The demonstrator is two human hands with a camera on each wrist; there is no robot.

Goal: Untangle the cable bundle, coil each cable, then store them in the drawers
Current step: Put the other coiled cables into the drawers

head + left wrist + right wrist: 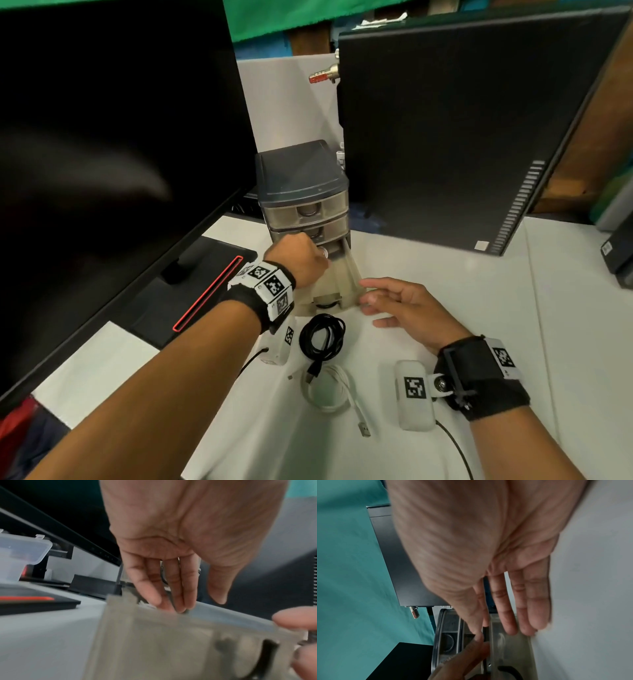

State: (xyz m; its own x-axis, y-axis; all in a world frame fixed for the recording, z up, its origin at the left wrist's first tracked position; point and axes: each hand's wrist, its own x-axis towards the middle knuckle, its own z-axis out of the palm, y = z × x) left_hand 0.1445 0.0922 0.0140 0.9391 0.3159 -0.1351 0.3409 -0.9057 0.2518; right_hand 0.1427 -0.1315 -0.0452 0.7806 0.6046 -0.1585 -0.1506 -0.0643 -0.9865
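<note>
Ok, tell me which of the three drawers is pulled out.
The bottom drawer: it juts forward and tilts down, left hand reaching inside. The two above sit flush.

No legible txt; only coded tags on wrist bands (270, 284).

A big dark monitor (113, 137) stood at left, its black base w/ a red stripe (208, 294) on the white table (565, 325). At right a black PC tower (462, 130) stood upright, vent slots near its lower edge. A metal lock w/ red dials (323, 74) hung beside the tower's top left corner. Green cloth (284, 17) hung at the back. A clear plastic lidded box (22, 553) sat under the monitor, contents too blurred to tell.
</note>
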